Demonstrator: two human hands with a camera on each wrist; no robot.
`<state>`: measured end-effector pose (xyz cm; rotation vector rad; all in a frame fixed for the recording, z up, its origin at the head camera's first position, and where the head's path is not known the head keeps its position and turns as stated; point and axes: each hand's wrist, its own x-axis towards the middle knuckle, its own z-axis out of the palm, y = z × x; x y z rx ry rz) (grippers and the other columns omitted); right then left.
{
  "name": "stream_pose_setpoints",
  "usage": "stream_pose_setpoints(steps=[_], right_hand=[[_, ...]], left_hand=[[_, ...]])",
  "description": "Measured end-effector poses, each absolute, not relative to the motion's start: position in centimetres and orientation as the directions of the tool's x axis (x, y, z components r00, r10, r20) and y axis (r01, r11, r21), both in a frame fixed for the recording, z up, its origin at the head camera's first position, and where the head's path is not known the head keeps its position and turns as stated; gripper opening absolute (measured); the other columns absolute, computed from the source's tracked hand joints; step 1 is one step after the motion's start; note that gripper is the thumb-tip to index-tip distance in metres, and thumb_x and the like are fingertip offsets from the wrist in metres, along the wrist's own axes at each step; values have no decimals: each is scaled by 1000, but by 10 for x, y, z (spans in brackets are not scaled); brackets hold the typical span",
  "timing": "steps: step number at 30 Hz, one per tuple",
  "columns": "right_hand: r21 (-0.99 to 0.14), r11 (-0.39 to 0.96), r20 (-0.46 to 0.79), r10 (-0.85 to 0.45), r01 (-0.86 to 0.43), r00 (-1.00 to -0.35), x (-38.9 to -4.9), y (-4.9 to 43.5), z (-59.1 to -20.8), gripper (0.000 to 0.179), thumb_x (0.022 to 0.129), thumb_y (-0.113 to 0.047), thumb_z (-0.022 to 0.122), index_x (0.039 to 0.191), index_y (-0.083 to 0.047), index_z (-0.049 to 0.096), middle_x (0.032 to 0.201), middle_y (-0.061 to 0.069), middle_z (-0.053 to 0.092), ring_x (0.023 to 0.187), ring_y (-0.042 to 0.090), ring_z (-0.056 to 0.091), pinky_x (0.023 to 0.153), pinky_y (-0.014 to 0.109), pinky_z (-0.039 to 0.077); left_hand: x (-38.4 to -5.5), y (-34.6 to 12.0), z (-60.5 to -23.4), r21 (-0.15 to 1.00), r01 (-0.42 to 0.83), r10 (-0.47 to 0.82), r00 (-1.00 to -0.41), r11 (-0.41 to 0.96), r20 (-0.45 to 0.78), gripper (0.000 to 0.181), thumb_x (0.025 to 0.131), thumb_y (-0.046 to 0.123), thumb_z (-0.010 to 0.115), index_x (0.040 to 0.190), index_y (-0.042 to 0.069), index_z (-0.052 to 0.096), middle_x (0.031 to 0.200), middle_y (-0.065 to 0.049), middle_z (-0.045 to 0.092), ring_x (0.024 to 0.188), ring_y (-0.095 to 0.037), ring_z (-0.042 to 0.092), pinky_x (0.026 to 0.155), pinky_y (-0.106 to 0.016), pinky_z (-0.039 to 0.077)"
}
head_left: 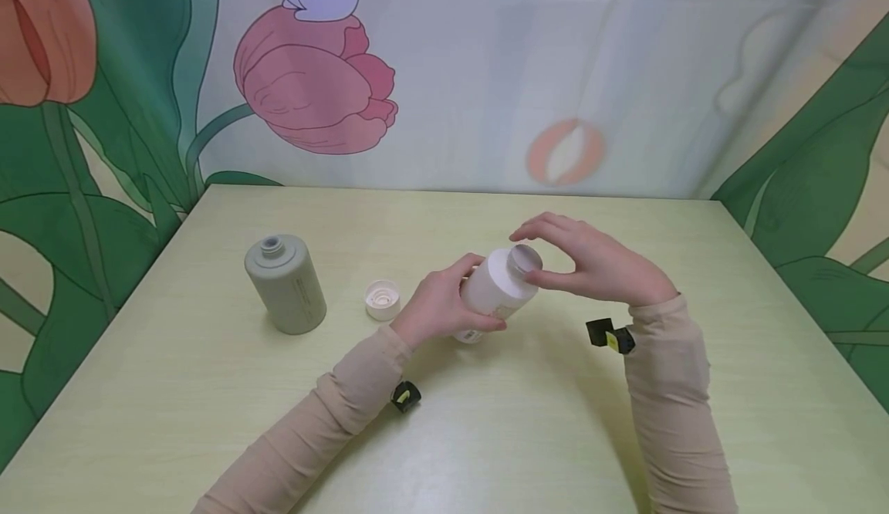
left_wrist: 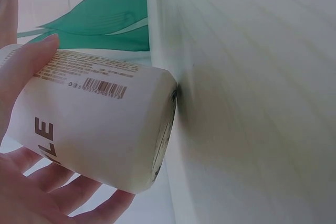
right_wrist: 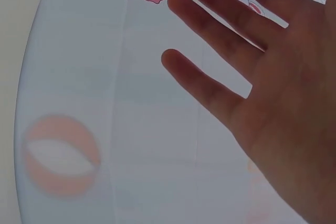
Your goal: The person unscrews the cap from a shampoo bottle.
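Note:
A white bottle point(head_left: 496, 286) with brown print and a barcode point(left_wrist: 105, 87) leans to the right in my left hand point(head_left: 444, 302), whose thumb and fingers grip its body. Its lower edge meets or nearly meets the table. The bottle's neck ends in a greyish round top point(head_left: 524, 259); whether that is a seal or a cap is unclear. My right hand point(head_left: 590, 259) surrounds this top, thumb at its near edge and fingertips just beyond the far side. In the right wrist view, the fingers point(right_wrist: 210, 90) look spread and mostly straight.
Left of my hands, a white screw cap point(head_left: 383, 300) lies with its inside facing up. Farther left stands a grey-green bottle point(head_left: 288, 286) with an uncovered neck. Behind the table point(head_left: 514, 421) hangs a curtain point(head_left: 472, 74) printed with flowers and leaves.

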<state>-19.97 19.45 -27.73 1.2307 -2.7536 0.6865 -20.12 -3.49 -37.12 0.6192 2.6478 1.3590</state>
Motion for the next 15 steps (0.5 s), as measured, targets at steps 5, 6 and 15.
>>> stream_pose_setpoints(steps=[5, 6, 15], right_hand=[[-360, 646, 177, -661, -673, -729, -199, 190, -278, 43, 88, -22, 71, 127, -10, 57, 119, 0, 61, 109, 16, 57, 94, 37, 49], [-351, 656, 171, -656, -668, -735, -199, 189, -278, 42, 88, -22, 71, 126, -10, 58, 117, -1, 62, 107, 15, 57, 92, 36, 49], [-265, 605, 253, -708, -751, -659, -192, 185, -273, 34, 84, -9, 72, 117, -10, 62, 112, -1, 63, 100, 14, 59, 87, 34, 51]], left_hand=[[-201, -35, -371, 786, 320, 403, -910, 529, 99, 73, 65, 31, 90, 126, 25, 52, 113, -3, 68, 100, -20, 64, 87, -38, 51], [-201, -35, -371, 784, 321, 404, -910, 531, 100, 73, 65, 31, 90, 126, 25, 52, 113, -3, 68, 100, -20, 64, 87, -38, 52], [-201, -35, -371, 792, 317, 405, -909, 521, 98, 72, 65, 29, 90, 125, 25, 52, 112, -2, 68, 98, -19, 64, 86, -37, 52]])
